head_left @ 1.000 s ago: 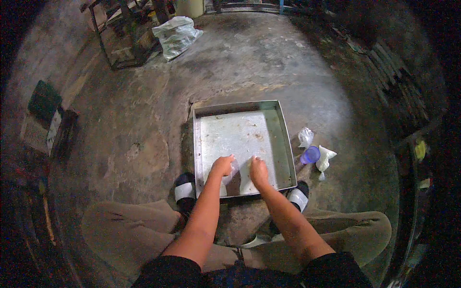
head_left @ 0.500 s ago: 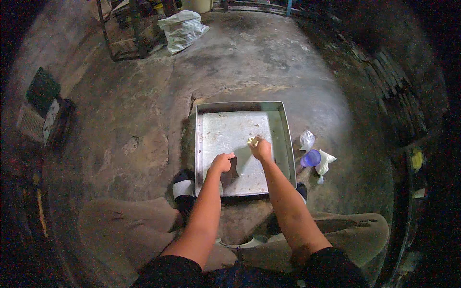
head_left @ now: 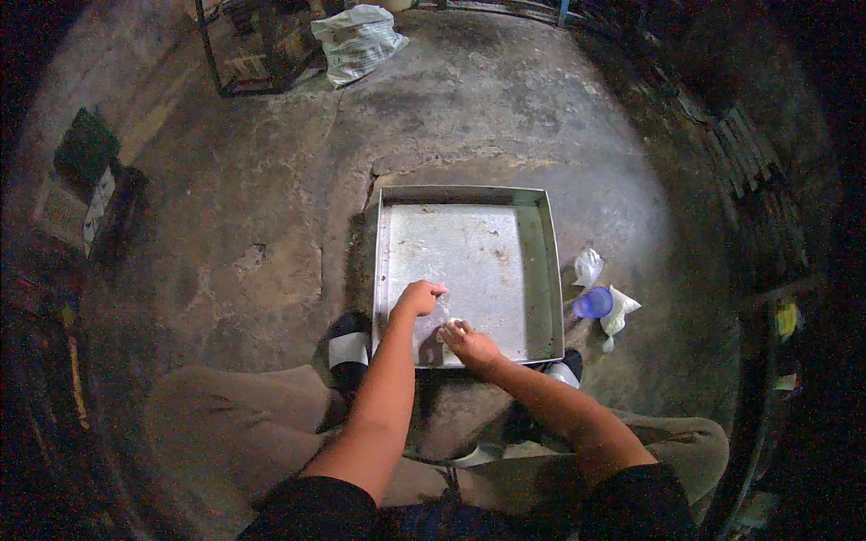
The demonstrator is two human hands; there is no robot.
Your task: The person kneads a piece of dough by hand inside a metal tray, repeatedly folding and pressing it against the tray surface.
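Note:
A square metal tray (head_left: 487, 221) with raised walls lies on the floor before me. Over its near left part my left hand (head_left: 417, 298) is closed in a pinch, and what looks like thin clear plastic (head_left: 443, 307) hangs from its fingers. Close by on the right, my right hand (head_left: 473, 347) is curled around a small pale, whitish lump (head_left: 453, 325), mostly covered by the fingers. Brown specks and marks dot the tray's bottom.
Right of the tray are a purple-blue cup (head_left: 593, 303), a knotted plastic bag of white stuff (head_left: 620, 316) and a crumpled clear bag (head_left: 588, 268). A large white sack (head_left: 357, 43) stands far off, beside a dark metal frame (head_left: 216, 63). My feet flank the tray's near corners.
My right hand has come back toward me and left, from mid-tray to the near side beside my left hand, carrying the pale lump. My left hand stays nearly in place over the tray.

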